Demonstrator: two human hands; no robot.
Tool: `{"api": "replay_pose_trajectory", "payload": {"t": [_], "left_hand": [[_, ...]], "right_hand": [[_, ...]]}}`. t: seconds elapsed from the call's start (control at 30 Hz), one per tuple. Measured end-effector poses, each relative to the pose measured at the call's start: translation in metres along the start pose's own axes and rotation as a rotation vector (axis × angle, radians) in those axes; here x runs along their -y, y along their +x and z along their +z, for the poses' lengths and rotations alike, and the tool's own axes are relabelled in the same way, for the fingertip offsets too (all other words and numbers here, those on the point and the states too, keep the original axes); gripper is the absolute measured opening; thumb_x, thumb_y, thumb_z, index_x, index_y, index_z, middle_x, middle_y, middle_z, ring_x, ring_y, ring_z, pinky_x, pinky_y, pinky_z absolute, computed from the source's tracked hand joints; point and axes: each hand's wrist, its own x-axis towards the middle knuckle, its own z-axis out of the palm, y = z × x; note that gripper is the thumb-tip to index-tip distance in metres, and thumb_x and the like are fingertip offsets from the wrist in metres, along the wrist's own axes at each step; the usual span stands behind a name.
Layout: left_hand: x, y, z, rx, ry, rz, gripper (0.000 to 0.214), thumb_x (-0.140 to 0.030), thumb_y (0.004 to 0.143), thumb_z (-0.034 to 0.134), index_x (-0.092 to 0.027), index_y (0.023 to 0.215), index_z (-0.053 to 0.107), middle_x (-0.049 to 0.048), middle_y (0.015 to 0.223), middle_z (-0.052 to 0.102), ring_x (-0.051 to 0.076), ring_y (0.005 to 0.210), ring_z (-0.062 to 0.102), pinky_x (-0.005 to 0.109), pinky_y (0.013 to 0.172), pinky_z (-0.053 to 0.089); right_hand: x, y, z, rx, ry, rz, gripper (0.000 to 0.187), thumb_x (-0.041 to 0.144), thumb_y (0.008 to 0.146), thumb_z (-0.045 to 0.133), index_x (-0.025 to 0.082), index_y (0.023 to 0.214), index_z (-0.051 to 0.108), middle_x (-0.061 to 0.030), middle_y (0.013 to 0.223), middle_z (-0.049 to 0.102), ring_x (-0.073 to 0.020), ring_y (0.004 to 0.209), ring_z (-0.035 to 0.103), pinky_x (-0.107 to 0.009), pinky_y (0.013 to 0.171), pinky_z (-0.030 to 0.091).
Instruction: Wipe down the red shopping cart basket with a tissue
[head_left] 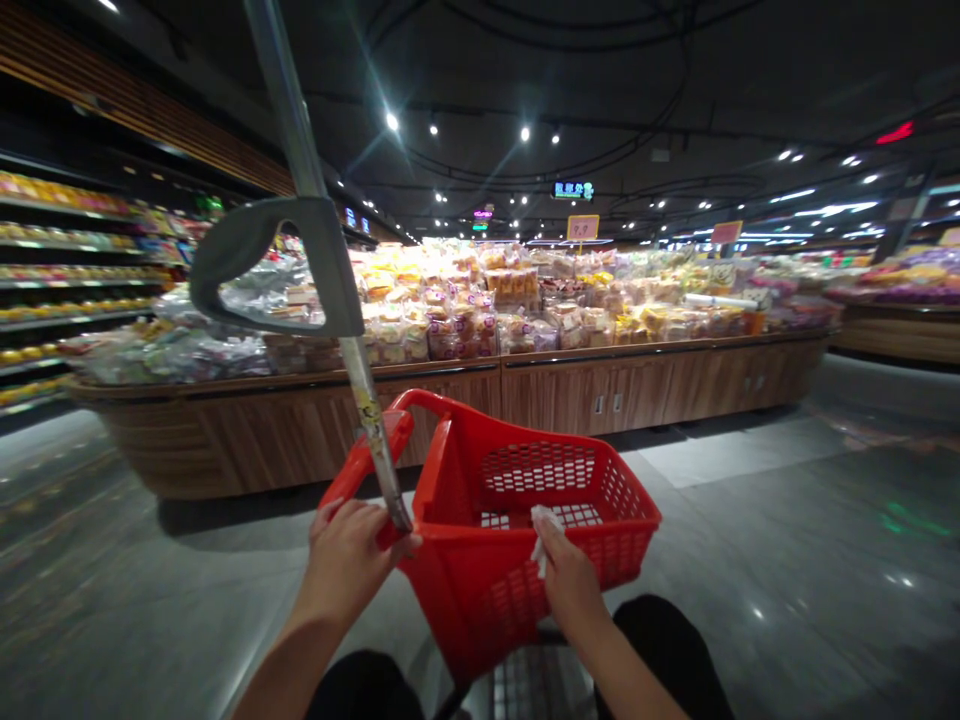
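**Red basket is empty, cloth at the near rim**

I see the left hand (349,560) shut tight round the bottom end of a long shiny metal pole (300,140). The pole leans up and away from me, and a grey curved grip (247,250) sticks out of it higher up. The hand sits right beside the basket's red loop handle. I cannot tell if it holds that too.

The right hand (568,580) pinches a small white cloth (541,528) and presses it on the near rim of a red plastic basket with holes in its sides (457,600). The basket sits low in front of me, just above two dark knees.

I think the work is near its start. The basket looks empty, and the cloth touches only one spot on the rim. The far wall, the bottom and the handle have no cloth on them. I cannot tell which parts are clean.

A long wooden counter (600,390) piled with bags of bread (465,315) stands well apart, across the shiny grey floor (750,520).
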Motion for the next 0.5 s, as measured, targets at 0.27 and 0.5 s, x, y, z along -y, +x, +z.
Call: {"api": "replay_pose_trajectory", "payload": {"t": [0.27,0.5], "left_hand": [[0.011,0.004,0.001,-0.044,-0.042,0.01,0.024,-0.047,0.071,0.064,-0.025,0.076,0.069,0.0026,0.084,0.071,0.026,0.092,0.061,0.043,0.092,0.033],[0.001,-0.054,0.031,-0.43,-0.506,-0.182,0.039,-0.053,0.068,0.065,-0.027,0.097,0.067,0.0046,0.106,0.068,0.028,0.101,0.06,0.04,0.095,0.042]], "right_hand": [[0.054,0.0,0.009,0.105,0.439,-0.147,0.051,0.002,0.078,0.043,0.022,0.121,0.061,-0.0052,0.126,0.06,-0.0186,0.12,0.052,-0.039,0.106,0.037],[0.059,-0.022,-0.005,0.065,0.48,-0.074,0.031,0.015,0.083,0.049,0.023,0.108,0.065,-0.0058,0.108,0.068,-0.0202,0.103,0.062,-0.033,0.093,0.047]]}}
